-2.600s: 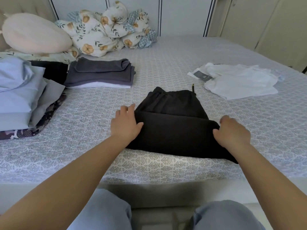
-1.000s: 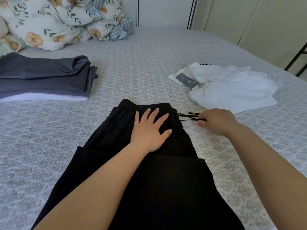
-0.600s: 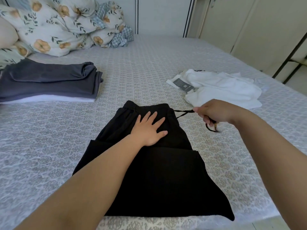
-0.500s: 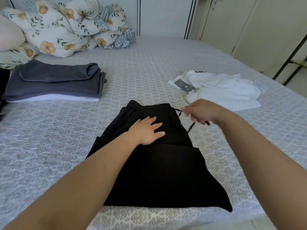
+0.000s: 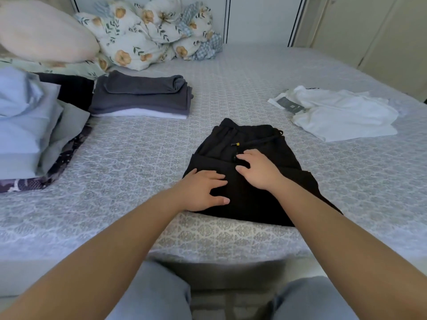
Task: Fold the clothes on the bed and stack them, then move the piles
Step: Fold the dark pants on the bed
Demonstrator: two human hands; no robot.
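Black trousers part-folded at the near edge of the bed, both hands flat on them

Black trousers (image 5: 249,172) lay in front of the person, long axis running from the near bed (image 5: 231,72) edge away toward the waistband at the far end; drawstring (image 5: 256,142) lay across the waistband part; left hand (image 5: 203,189) rested on the near left part of the fabric, fingers spread and straight, gripping nothing; right hand (image 5: 256,172) lay just beyond it, nearer the waistband, fingers loosely bent on the cloth beside the drawstring end, holding nothing as far as could be seen; judged: next fold runs along that axis, right hand being nearer the waistband; grey folded pile (image 5: 141,98) stood well apart to the far left; white garment (image 5: 342,114) lay unfolded to the far right
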